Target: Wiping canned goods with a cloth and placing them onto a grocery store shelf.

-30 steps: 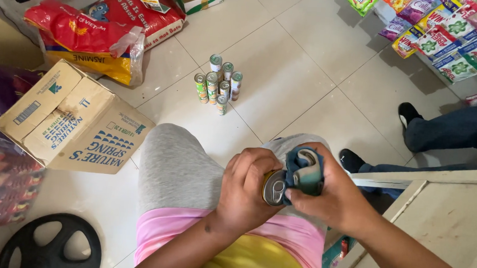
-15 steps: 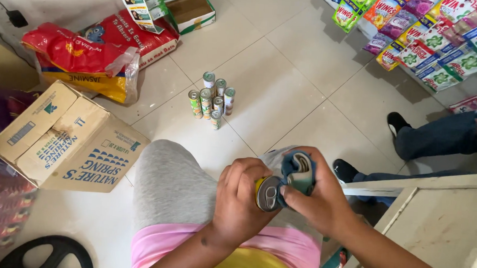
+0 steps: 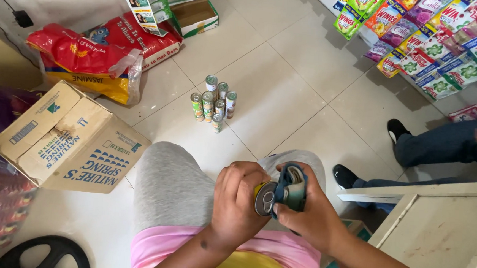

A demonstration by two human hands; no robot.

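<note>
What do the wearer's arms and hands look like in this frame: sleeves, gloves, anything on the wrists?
Both forearms are bare, with no sleeves in view. The left hand and right hand wear no gloves, and no rings, watch or wristbands show. A small dark mark sits on the left forearm near the wrist.

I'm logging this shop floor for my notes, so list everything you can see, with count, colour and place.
can: one, silver end, yellow side, held in left hand
blue tool: one, pressed to can's end, in right hand
small cans: about seven, silver tops, green labels, upright in a cluster on the floor tiles
cardboard box: one, tan, floor at left
rice sack: one, red and yellow, upper left
red bag: one, behind the sack
open carton: one, green-edged, top centre
sachet strips: many, multicoloured, hanging top right
another person's legs: blue jeans, black shoes, right
left hand: grips can
right hand: grips tool
</note>
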